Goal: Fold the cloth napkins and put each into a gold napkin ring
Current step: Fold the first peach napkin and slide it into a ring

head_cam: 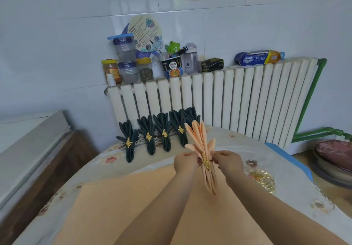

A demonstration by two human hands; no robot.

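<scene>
Both hands, left [185, 161] and right [227, 161], pinch a pleated peach napkin [202, 145] at its gold ring [206, 161], above the bench [285, 168]. Five dark napkins [150, 136] line the far edge below the radiator [228, 96]; spare rings [265, 181] lie right.

- Two bare arms, with no sleeves to see.
- The left hand [185, 161] wears no ring or watch.
- The right hand [229, 161] is bare too.

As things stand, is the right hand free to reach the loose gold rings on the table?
Probably not yet. The spare gold rings lie unobstructed just beside the right hand, but that hand and the left hand are both pinching the peach napkin at its ring.
</scene>
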